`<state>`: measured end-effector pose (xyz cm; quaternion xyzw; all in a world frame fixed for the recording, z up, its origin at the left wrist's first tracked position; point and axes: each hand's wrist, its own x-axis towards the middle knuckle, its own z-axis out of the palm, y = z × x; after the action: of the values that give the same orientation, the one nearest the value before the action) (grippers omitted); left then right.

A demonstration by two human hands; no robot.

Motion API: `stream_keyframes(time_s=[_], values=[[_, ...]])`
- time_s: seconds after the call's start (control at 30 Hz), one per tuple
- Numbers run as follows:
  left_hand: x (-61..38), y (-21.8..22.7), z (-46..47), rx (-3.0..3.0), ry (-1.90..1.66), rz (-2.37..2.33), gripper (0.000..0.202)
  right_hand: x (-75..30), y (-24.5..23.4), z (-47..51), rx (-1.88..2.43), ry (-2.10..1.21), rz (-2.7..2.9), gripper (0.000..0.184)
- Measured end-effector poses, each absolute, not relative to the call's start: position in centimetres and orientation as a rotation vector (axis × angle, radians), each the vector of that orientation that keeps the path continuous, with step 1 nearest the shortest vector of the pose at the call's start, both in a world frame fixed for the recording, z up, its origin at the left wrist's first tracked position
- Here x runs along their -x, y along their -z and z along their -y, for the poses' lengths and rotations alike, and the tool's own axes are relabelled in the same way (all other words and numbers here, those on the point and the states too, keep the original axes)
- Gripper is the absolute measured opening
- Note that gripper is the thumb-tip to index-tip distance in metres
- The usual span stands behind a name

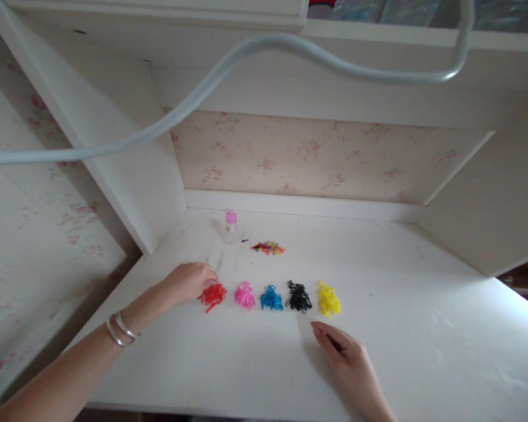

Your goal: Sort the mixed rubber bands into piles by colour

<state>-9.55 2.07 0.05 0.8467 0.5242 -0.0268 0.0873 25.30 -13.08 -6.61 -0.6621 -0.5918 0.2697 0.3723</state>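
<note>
My left hand (192, 280) is at the upper left edge of a pile of red rubber bands (213, 295). Its fingers are curled and closed, and whatever they may hold is hidden. To the right of the red pile, in a row, lie piles of pink bands (245, 295), blue bands (271, 298), black bands (298, 296) and yellow bands (329, 299). Below the black and yellow piles hovers my right hand (345, 351), thumb and forefinger pressed together; I cannot make out anything between them. A mixed-colour heap of bands (269, 248) lies behind the row.
A small clear bottle with a pink cap (231, 225) stands behind on the white tabletop (229, 357), a lone black band (244, 240) beside it. White side panels and an overhead shelf enclose the table. A pale bent tube (264, 44) crosses the upper view.
</note>
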Motion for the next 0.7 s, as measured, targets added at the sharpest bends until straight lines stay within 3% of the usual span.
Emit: stream_keyframes(time_s=[0.2,0.37,0.7], values=[[10.8,-0.1,0.2,-2.493,-0.267,-1.575,0.03,-25.7,2.6,11.5,1.66,-0.764,1.654,0.032],[12.4,2.3,5.3,-2.058,-0.729,-1.667,0.032,-24.9,-1.3,5.0,1.72,-0.515,2.01,0.033],[14.3,7.0,10.7,-1.644,-1.044,-1.936,0.035,-22.5,1.3,-7.4,2.123,-0.212,2.275,0.032]])
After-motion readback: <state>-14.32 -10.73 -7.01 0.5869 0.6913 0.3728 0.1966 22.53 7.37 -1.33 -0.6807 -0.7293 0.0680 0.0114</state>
